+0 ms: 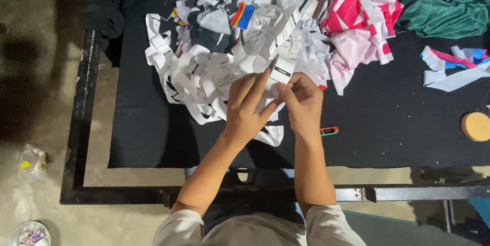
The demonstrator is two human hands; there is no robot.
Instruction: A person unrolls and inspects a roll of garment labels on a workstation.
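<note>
A bare concrete floor surrounds a black-framed work table spread with a black cloth, seen from above. Across the far side lie a green fabric heap, a pink and white cloth bundle and, nearest the person, a large tangle of white label strips. Both hands meet at the near edge of that tangle, just in front of the body. The left hand has its fingers stretched forward and partly spread, thumb pressed to a white label; the right hand is curled, pinching the same label from the other side. The label stands up between them, its long axis tilted away and slightly leftward, neither hand clearly nearer. It is a narrow white strip with a black printed band. A small red and green clip lies just right of the right hand, a round tan disc well apart.
</note>
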